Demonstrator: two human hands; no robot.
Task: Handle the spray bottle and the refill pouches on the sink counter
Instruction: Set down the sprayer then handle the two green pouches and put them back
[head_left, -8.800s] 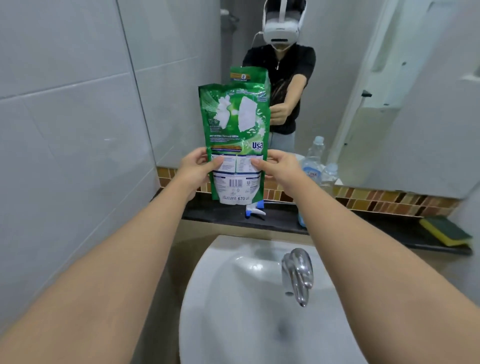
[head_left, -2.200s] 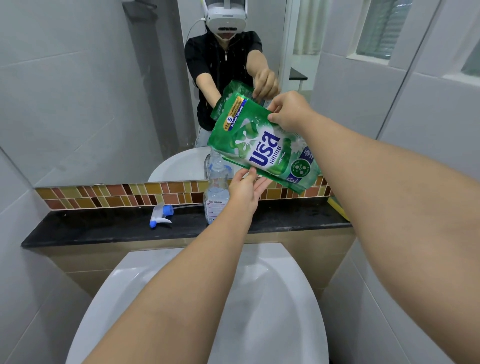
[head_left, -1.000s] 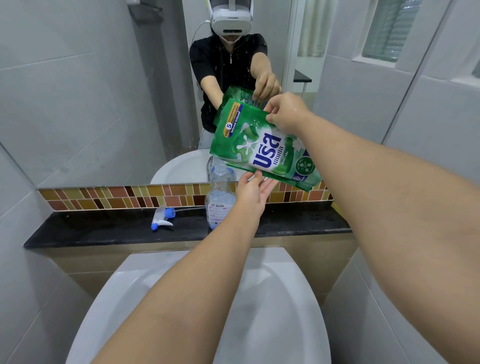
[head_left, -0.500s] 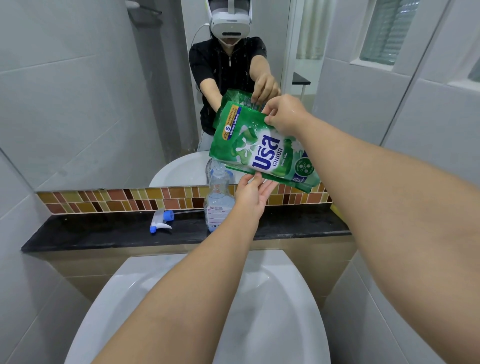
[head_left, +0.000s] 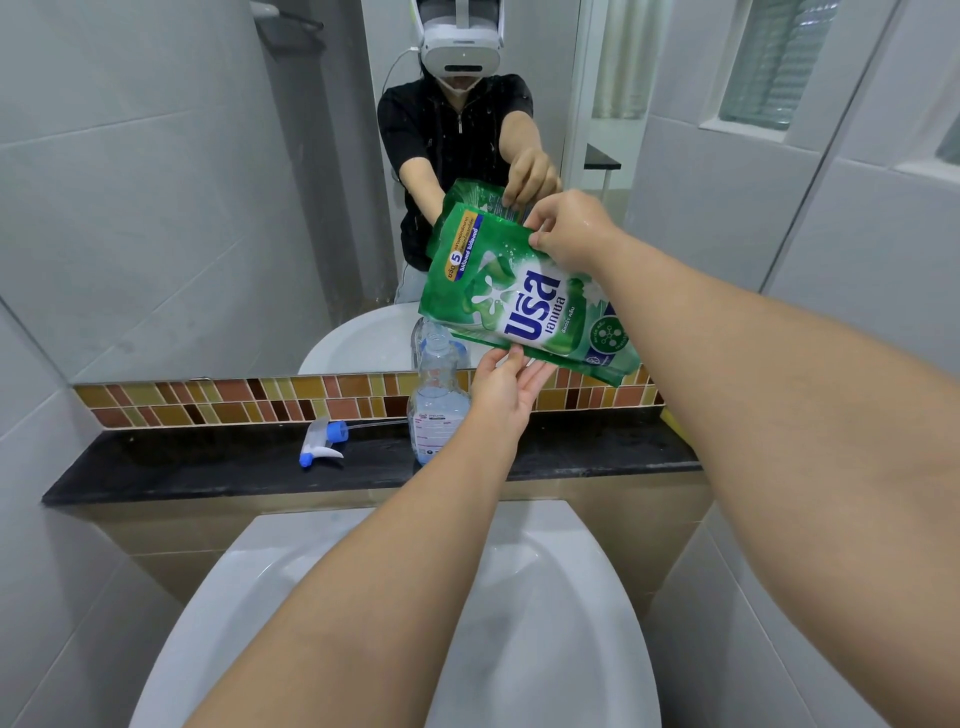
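We tip pouch (head_left: 524, 301) over bottle (head_left: 435, 400): right hand (head_left: 569, 234) pinches top, left hand (head_left: 506, 387) open beneath; keep corner over neck.

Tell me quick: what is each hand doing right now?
Left hand: open, fingers under the green refill pouch, supporting its lower edge.
Right hand: closed, pinching the pouch's upper edge, tilting it over the spray bottle.

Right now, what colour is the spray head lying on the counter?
White with blue parts: the spray head on the black counter, in the head view.
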